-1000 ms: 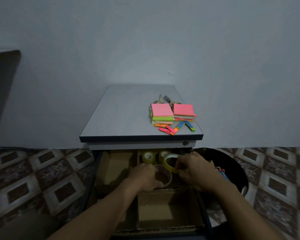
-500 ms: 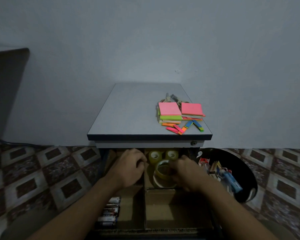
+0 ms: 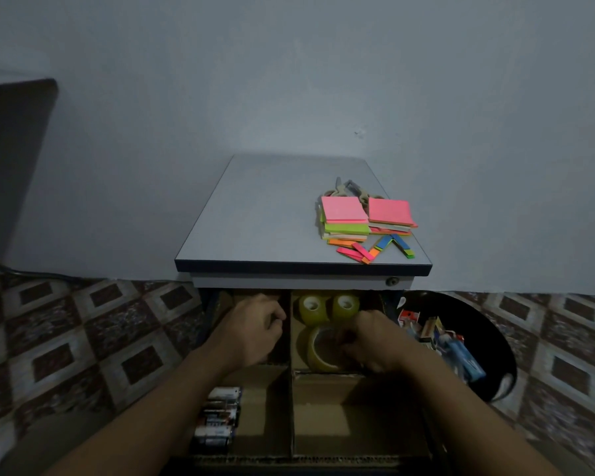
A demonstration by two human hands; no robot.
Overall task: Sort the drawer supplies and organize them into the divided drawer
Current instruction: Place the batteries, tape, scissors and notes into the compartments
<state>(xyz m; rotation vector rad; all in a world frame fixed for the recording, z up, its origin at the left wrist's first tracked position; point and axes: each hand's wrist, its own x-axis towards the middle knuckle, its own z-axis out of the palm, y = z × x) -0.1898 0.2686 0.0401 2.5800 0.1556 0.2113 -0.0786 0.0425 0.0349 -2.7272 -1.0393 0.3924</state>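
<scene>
The open drawer holds cardboard dividers (image 3: 292, 400). Two small yellowish tape rolls (image 3: 327, 309) stand at the back of the rear right compartment. In front of them lies a large clear tape roll (image 3: 318, 348), and my right hand (image 3: 370, 340) grips its right side with curled fingers. My left hand (image 3: 255, 326) curls over the divider wall beside the rear left compartment. Several batteries (image 3: 219, 420) lie in the front left compartment. The front right compartment shows only bare cardboard.
On the cabinet top (image 3: 265, 221) lie stacks of pink and green sticky notes (image 3: 346, 218), coloured page flags (image 3: 378, 249) and scissors (image 3: 349, 190). A black bowl (image 3: 481, 324) on the tiled floor at right holds mixed supplies.
The large tape roll has gone down from mid-air into the rear right compartment with my right hand. My left hand moved left onto the divider. The view shifted and now shows the batteries.
</scene>
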